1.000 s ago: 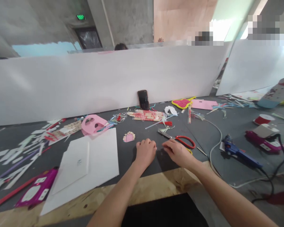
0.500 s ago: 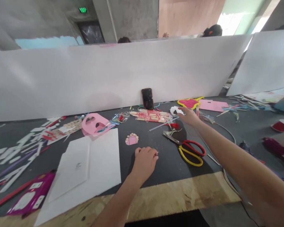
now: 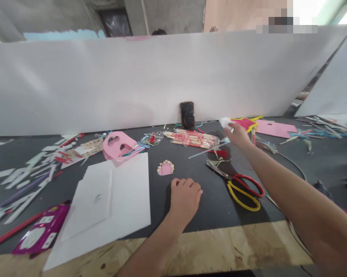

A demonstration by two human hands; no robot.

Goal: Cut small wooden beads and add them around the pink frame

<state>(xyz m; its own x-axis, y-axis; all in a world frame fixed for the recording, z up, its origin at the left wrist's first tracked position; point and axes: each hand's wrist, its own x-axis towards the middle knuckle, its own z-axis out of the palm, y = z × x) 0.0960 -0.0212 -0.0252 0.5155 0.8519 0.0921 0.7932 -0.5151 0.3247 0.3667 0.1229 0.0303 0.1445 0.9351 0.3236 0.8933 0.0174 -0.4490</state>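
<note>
My right hand [image 3: 238, 134] reaches to the back of the table, fingers closed on a white crumpled wad [image 3: 226, 122] that looks like tissue. Beside it lies a pink shape with a yellow edge [image 3: 246, 124]. On the dark tabletop rests my left hand [image 3: 185, 198], its fingers curled under; whatever they may hold is hidden. Just beyond its knuckles is a small pink piece [image 3: 165, 169] bordered with beige bits. Scissors [image 3: 233, 182] with one red and one yellow handle lie between my two arms.
A phone [image 3: 187, 115] leans against the white partition [image 3: 104, 84]. Plastic-wrapped sticks [image 3: 192, 139] lie before it. On the left are white sheets [image 3: 129, 192], a pink cutout [image 3: 119, 146], a purple case [image 3: 43, 229] and scattered strips. Pink card [image 3: 275, 129] lies at the right.
My right hand has lifted the white wad slightly up off its spot beside the pink shape. The view has shifted and tilted down a little. My left hand remains curled on the table.
</note>
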